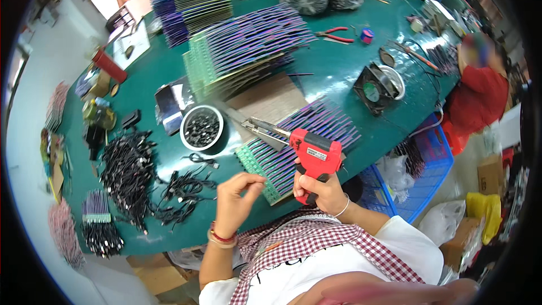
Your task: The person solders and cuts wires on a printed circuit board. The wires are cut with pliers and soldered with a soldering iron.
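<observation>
Right hand [326, 191] clasps red soldering gun [317, 152] at centre; a slip could scorch nearby boards [261, 165]; left hand [237, 199], grip unclear.

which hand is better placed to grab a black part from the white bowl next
Left, most likely. The left hand is nearer the bowl and holds no tool, though it may hide something small. The right hand is farther off and wrapped around the gun.

Red-handled pliers [340, 39] and black fan [371, 91] on green table [333, 70], blue crate [438, 152] beside it
</observation>
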The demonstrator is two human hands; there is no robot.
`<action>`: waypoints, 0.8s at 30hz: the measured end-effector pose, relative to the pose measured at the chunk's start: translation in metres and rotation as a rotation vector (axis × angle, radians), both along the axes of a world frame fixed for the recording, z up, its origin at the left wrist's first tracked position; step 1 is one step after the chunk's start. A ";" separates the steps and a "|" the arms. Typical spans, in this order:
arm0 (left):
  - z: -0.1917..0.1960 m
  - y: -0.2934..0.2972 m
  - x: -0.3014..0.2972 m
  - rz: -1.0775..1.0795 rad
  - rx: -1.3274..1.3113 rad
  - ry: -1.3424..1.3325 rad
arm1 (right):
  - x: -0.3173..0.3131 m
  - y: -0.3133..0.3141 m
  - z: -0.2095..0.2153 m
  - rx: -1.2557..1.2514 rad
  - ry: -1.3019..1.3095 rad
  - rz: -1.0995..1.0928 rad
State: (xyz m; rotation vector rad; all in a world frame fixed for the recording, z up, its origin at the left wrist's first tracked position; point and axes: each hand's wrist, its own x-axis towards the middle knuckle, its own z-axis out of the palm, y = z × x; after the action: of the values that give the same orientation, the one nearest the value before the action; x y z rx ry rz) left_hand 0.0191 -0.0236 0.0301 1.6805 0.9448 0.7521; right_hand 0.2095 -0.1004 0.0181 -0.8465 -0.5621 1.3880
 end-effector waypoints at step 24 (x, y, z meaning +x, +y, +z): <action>-0.012 -0.062 0.023 0.081 0.167 0.000 | -0.015 -0.016 -0.001 -0.068 -0.513 0.094</action>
State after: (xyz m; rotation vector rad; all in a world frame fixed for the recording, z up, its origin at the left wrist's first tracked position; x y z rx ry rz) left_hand 0.0419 -0.0860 0.0179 1.7945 0.9773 0.9057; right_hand 0.1947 -0.1165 0.0170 -1.2569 -0.9595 1.2785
